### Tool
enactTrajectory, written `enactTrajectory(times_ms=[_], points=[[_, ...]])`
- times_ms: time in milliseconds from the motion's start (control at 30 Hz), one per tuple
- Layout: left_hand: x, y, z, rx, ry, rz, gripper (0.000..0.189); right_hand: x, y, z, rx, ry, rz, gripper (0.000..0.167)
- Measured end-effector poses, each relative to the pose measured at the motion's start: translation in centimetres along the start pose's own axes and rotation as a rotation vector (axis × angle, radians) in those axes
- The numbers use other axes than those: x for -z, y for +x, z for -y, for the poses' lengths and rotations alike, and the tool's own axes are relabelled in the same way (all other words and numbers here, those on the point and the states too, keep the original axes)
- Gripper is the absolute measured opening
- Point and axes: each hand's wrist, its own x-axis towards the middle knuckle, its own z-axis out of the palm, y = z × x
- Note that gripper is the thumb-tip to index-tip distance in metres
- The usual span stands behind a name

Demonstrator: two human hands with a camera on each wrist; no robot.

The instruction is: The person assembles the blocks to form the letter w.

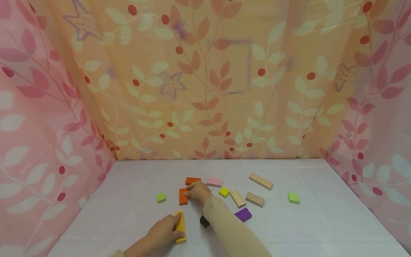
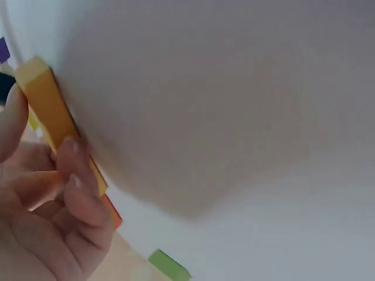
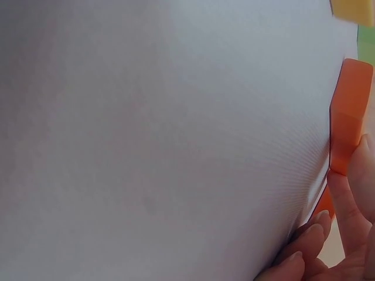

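OK, head cam: your L hand [image 1: 163, 230] grips the long yellow block [image 1: 181, 225], thumb at its near end, fingers farther up. Your R hand [image 1: 199, 191] grasps the near orange block [image 1: 182, 197] w/ thumb + forefinger at its R side; the far orange block [image 1: 192, 180] is just beyond. White tabletop [image 1: 112, 214] stretches wide from your L hand to its L edge, 1 green block [image 1: 161, 198] partway up; the other green block [image 1: 293, 198] is well inside the R edge. Tighter mid-table: a black piece [image 1: 204, 222] lies btwn your L hand & R sleeve [image 1: 231, 228], purple block [image 1: 244, 215] right by that sleeve.

L wrist: yellow's outer long edge faces broad white surface.

R wrist: thumb's on near orange, forefinger at its end; can't tell if your other fingertips touch far orange.
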Motion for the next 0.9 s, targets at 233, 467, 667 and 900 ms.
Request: enactTrajectory(times_ms=[233, 467, 667, 900], points=[[-0.7, 0.2, -0.9, -0.081, 0.16, -0.054, 0.058, -0.1, 0.3, -0.1, -0.019, 0.02, 0.001, 0.025], [-1.0, 0.6, -1.5, -0.029, 0.229, -0.099, 0.058, 0.0, 0.7, -0.3, -0.021, 0.031, 0.048, 0.025], [-1.1, 0.7, -2.0, 0.018, 0.253, -0.111, 0.058, 0.0, 0.8, -0.5, -0.024, 0.034, 0.079, 0.026], [-1.0, 0.5, -2.2, 0.038, 0.236, -0.108, 0.057, 0.2, 0.9, -0.6, -0.017, 0.057, 0.112, 0.026]])
